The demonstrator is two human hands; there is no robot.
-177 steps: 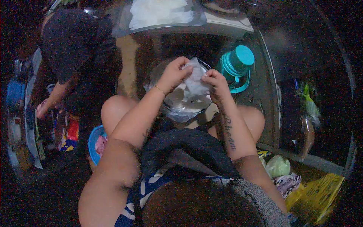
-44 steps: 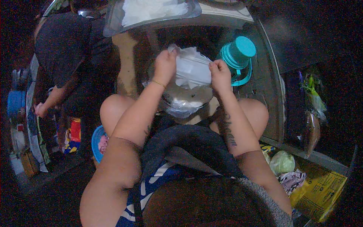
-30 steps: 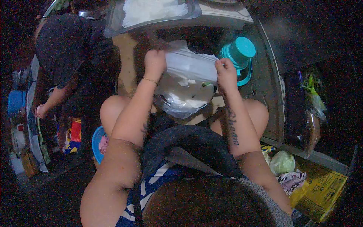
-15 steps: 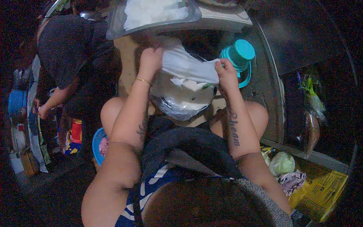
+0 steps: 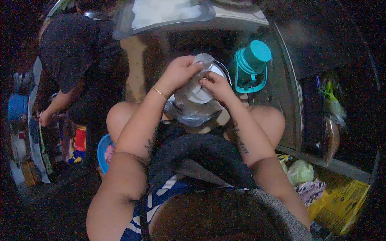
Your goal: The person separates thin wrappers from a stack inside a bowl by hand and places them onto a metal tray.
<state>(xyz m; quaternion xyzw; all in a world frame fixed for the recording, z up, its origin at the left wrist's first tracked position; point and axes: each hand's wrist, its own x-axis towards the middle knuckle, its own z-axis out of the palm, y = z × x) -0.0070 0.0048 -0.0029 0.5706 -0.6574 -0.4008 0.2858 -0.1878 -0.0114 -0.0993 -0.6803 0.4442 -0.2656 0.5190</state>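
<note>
A turquoise bucket stands near a pale green cabbage

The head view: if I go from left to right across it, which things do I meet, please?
Blue container, red packet, blue basin, left hand, right hand, turquoise plastic vessel, pale green round bundle, leafy green stalks.

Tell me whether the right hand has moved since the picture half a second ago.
Yes. Judged against the teal bucket, the right hand has moved left, away from it.
</note>
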